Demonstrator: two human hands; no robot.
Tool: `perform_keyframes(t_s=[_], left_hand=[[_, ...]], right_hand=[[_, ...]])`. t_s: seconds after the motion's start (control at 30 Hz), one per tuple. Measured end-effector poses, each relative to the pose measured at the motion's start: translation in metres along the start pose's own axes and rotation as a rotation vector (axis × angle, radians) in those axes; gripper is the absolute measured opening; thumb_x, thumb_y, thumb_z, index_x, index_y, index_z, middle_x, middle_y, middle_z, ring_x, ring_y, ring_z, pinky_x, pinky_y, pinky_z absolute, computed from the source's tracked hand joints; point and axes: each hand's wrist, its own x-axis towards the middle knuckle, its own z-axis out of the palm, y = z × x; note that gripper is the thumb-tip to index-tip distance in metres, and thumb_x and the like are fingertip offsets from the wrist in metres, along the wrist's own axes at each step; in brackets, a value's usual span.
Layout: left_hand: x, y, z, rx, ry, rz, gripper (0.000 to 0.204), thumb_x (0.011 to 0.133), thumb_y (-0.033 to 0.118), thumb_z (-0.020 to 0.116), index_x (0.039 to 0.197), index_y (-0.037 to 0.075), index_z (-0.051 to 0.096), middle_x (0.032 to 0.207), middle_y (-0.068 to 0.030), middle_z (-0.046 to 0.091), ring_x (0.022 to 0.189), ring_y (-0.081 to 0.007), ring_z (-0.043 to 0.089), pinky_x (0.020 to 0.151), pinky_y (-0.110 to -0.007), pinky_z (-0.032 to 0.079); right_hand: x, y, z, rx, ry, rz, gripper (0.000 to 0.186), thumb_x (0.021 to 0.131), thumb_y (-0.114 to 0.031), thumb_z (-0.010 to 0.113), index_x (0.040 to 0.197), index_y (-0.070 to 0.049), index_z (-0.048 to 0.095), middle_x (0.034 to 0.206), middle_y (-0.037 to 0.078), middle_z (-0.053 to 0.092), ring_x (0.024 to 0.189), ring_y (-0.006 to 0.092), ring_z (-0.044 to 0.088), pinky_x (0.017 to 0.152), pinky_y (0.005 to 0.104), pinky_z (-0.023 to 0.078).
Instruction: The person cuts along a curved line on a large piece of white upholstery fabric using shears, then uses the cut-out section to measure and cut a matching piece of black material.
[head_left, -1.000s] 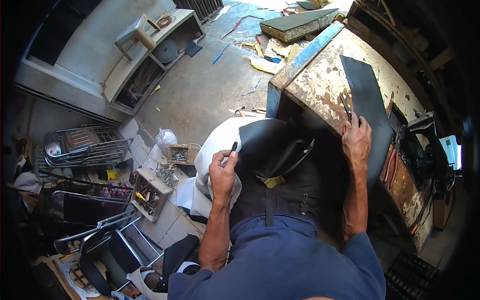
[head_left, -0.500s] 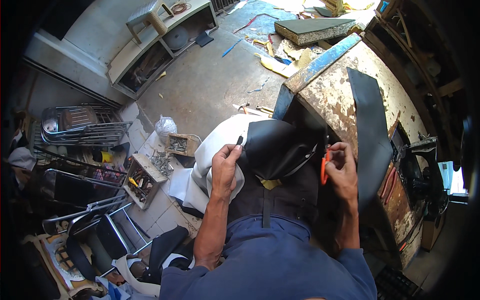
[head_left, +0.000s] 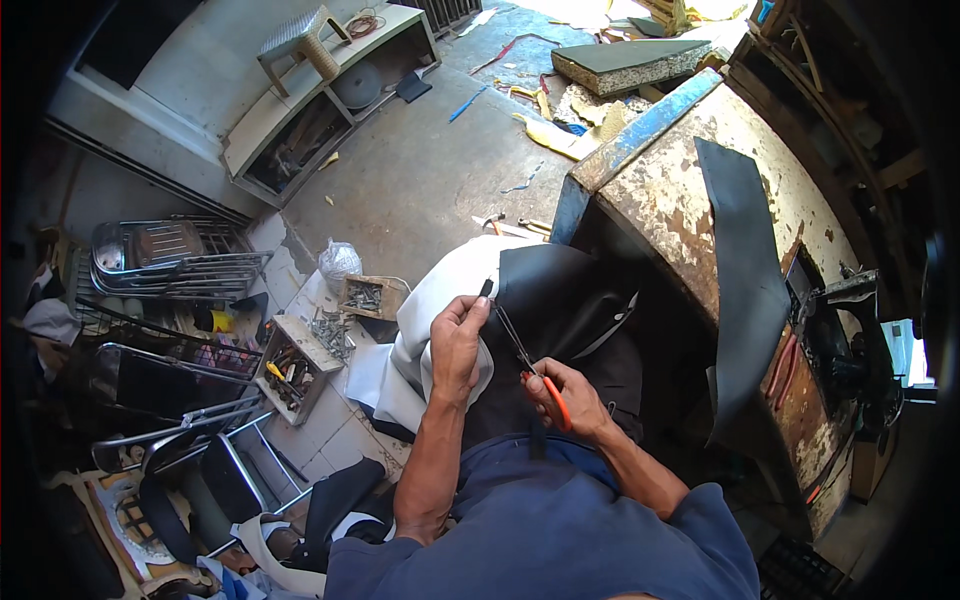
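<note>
Across my lap lies a piece of black leather-like sheet (head_left: 540,285), with white sheet material (head_left: 425,305) bunched to its left. My left hand (head_left: 456,350) is closed in a pinch at the black sheet's left edge, and a small black tip (head_left: 487,287) sticks out above the thumb and finger. My right hand (head_left: 578,398) grips orange-handled scissors (head_left: 558,404). Their blades point up and left, slightly apart, with the tips close to the left fingertips by the black edge. Whether the blades touch the sheet I cannot tell.
To the right stands a worn workbench (head_left: 660,210) with a long black sheet piece (head_left: 745,270) draped over it and a dark machine (head_left: 850,340). A wooden tool box (head_left: 300,365), a box of metal parts (head_left: 370,297) and stacked metal chairs (head_left: 175,255) are on the left.
My right hand has brought the scissors from beside the bench leftward and down over my lap, blades now near my left fingers. My left hand keeps its pinch.
</note>
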Motion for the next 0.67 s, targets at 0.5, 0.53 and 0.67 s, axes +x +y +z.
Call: perform_keyframes(t_s=[0.5, 0.53, 0.67], left_hand=[[0.001, -0.003, 0.0, 0.002, -0.001, 0.008, 0.015, 0.098, 0.014, 0.065, 0.099, -0.001, 0.066, 0.084, 0.0027, 0.061, 0.075, -0.0043, 0.049, 0.069, -0.02, 0.038], [0.001, -0.004, 0.001, 0.039, 0.001, 0.022, 0.015, 0.099, 0.014, 0.065, 0.099, -0.001, 0.066, 0.084, 0.0027, 0.061, 0.074, -0.0041, 0.048, 0.069, -0.019, 0.037], [-0.002, -0.01, 0.0, 0.212, 0.011, 0.073, 0.018, 0.1, 0.018, 0.064, 0.103, 0.001, 0.065, 0.079, 0.0029, 0.059, 0.072, -0.003, 0.046, 0.066, -0.019, 0.036]], right_hand=[[0.001, 0.001, -0.004, -0.039, -0.033, 0.009, 0.042, 0.099, -0.047, 0.064, 0.102, -0.006, 0.06, 0.072, -0.003, 0.053, 0.06, 0.006, 0.051, 0.052, 0.0234, 0.044], [0.003, 0.003, -0.007, -0.06, -0.047, 0.001, 0.043, 0.099, -0.05, 0.062, 0.102, -0.007, 0.059, 0.074, -0.002, 0.054, 0.062, 0.0062, 0.052, 0.054, 0.0237, 0.045], [0.011, 0.001, -0.009, -0.083, -0.065, -0.017, 0.043, 0.099, -0.05, 0.062, 0.102, -0.007, 0.059, 0.074, -0.002, 0.054, 0.062, 0.0064, 0.052, 0.054, 0.0236, 0.046]])
